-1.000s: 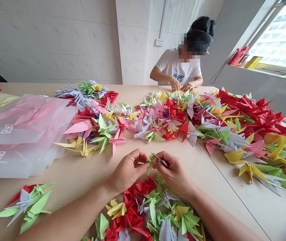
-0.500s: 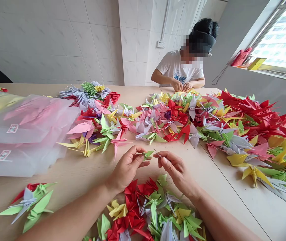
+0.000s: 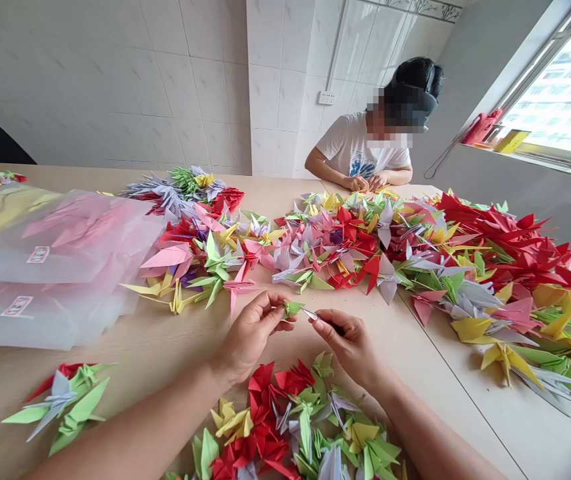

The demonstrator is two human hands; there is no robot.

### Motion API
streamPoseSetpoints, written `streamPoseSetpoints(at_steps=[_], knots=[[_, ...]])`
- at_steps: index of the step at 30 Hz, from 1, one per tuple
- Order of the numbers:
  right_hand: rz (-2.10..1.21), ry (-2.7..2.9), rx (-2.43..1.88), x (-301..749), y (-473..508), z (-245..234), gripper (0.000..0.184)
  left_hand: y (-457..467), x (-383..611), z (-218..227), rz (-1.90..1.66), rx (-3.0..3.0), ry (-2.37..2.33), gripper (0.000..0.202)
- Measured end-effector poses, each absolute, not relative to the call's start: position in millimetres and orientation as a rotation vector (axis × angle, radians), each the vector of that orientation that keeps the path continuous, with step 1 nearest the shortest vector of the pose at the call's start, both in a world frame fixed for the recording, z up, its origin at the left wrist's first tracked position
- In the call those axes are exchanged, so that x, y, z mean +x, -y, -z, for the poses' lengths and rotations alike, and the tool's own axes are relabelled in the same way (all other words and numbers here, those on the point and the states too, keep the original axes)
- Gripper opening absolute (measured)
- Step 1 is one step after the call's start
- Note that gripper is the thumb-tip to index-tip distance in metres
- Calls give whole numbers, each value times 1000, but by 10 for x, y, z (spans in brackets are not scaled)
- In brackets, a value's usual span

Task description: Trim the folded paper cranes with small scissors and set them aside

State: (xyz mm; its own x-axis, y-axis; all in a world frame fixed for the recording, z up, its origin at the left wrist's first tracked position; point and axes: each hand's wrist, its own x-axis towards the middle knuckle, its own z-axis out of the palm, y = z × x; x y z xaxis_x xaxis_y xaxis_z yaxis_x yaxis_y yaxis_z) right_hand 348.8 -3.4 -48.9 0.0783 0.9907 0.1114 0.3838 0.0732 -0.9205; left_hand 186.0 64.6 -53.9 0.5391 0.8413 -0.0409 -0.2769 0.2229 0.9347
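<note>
Pinched in the fingers of my left hand [image 3: 251,333] is a small folded green paper crane [image 3: 293,308]. My right hand [image 3: 348,343] closes around a slim pointed metal tool [image 3: 309,313]; most of it hides in the fingers, so its exact kind does not show. The tool's tip is close to the crane's right side; whether they touch, I cannot tell. Below my hands, near the table's front edge, lies a pile of red, green, yellow and pale grey paper cranes [image 3: 270,393].
Colourful paper cranes [image 3: 333,237] spread across the table [image 3: 165,373], heaped higher in red [image 3: 510,233] at right. Translucent bags [image 3: 80,260] lie at left, a few cranes [image 3: 68,400] in front of them. A co-worker [image 3: 360,147] sits across the table, hands together.
My right hand has turned slightly, and more of the tool's silver tip faces me. The green crane stays in my left hand. The whole view has tilted up a little.
</note>
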Motion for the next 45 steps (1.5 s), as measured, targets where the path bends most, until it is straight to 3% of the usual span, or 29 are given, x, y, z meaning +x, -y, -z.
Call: streamPoseSetpoints(at_steps=[10,30,37,45], knots=[[-377,1700,-1637,3431,66,494,22,-640,1859,571,-831,1247,-722,15],[8,1939,-1711,3450,106,511,22,-613,1846,568,-829,1529,-832,21],[-396,1685,-1697,3424,56,513,17,-645,1878,593,-773,1130,-735,15],[-585,1530,-1655,3431,37,511,26,-638,1864,566,-826,1316,-708,7]])
